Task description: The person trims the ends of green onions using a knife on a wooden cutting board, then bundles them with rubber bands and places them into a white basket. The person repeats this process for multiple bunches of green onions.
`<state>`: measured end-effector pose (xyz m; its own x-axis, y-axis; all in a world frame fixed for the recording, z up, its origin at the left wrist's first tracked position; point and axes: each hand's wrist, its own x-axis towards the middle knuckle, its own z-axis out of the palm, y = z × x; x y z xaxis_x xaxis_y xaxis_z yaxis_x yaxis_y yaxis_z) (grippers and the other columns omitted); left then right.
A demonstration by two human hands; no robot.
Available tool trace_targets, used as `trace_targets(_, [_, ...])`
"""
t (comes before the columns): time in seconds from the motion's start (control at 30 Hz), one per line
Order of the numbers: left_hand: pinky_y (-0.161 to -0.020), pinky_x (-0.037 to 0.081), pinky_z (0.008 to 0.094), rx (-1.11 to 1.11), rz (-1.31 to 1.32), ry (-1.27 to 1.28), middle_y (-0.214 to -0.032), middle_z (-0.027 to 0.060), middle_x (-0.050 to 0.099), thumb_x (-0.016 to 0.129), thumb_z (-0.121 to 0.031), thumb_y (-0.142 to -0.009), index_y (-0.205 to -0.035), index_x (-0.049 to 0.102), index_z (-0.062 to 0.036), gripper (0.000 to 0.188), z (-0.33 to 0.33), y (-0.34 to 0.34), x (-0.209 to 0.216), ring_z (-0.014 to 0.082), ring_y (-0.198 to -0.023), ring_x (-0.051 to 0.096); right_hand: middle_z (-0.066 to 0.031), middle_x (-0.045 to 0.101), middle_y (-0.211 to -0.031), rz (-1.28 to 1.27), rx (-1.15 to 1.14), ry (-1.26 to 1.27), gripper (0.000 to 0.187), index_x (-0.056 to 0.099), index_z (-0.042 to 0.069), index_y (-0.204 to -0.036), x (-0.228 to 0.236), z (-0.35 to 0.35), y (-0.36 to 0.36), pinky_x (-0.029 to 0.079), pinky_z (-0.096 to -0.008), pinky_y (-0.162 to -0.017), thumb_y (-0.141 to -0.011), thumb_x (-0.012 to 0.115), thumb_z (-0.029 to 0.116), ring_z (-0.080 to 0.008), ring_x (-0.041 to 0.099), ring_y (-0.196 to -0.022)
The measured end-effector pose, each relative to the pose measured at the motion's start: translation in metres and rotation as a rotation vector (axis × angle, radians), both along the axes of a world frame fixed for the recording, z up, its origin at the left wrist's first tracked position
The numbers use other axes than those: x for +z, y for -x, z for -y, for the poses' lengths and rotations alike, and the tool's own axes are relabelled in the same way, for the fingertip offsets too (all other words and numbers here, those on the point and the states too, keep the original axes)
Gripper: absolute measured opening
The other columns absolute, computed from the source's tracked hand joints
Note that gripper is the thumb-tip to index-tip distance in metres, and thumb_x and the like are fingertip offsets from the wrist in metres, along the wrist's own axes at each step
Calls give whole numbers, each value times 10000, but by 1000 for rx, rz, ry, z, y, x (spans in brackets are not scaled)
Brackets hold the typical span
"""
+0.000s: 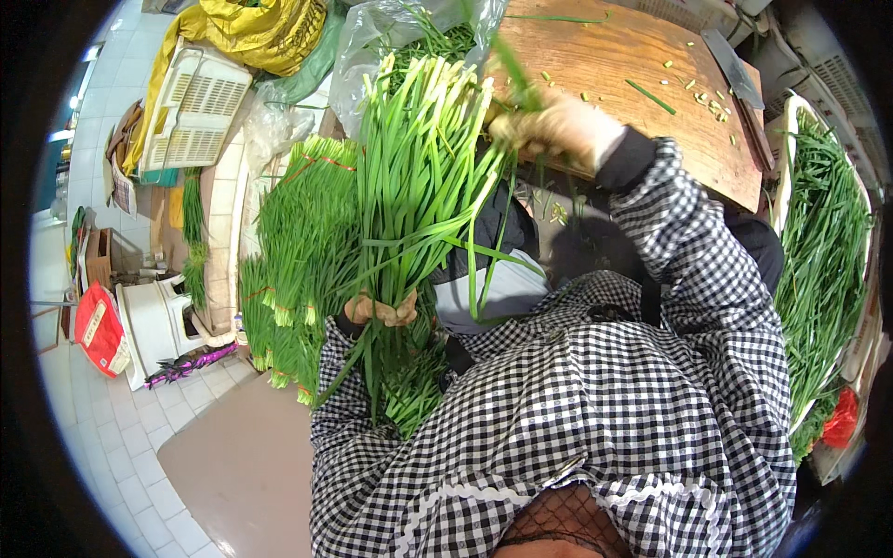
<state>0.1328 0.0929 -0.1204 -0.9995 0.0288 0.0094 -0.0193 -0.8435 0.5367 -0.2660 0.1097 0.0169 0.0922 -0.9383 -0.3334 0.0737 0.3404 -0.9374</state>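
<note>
Wooden board: upper-left corner cut off | right hand, over board's lower-left edge: blurred, grip indistinct | left hand, below-left of board: partly hidden by green stalks

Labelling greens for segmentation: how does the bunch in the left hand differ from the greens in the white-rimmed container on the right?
- Held bunch: gathered in the left hand; container greens: lying in the white-rimmed container.
- Held bunch: pale ends clustered at the picture's top; container greens: mostly dark blades showing.
- Held bunch: brighter green; container greens: darker.

Shared: long, thin green leaves.
</note>
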Motion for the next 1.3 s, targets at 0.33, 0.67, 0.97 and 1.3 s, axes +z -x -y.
trace_targets(0.33, [-761,377,387,-126,27,-160,-1255,143,365,283,-512,-942,-1251,304,-38,566,14,-64,-72,240,-972,429,21,586,-696,279,-52,246,238,620,41,-1014,-24,42,50,318,-151,-432,-931,503,231,-36,478,-524])
trace_targets(0.67, [-833,411,340,-30,308,-59,-1292,95,428,439,-607,-859,-1379,323,-43,776,-2,-92,-102,223,-1045,469,-104,645,-808,-679,-103,509,200,648,57,-961,22,2,-1,502,-340,-679,-782,610,138,-233,619,-772])
trace_targets(0.97, [-615,396,295,-35,132,131,-957,58,523,552,-563,-813,-1195,446,-26,668,7,-10,-5,160,-698,466,-167,628,-753,-1068,51,668,162,653,82,-834,-3,18,-29,502,-424,-692,-677,632,119,-332,626,-773])
trace_targets(1.3, [-537,328,248,-28,53,191,-664,-17,475,573,-428,-874,-930,526,-100,336,-11,9,28,105,-510,392,-155,636,-806,-1339,-591,704,98,686,91,-756,13,74,75,497,-369,-710,-675,630,87,-323,617,-766])
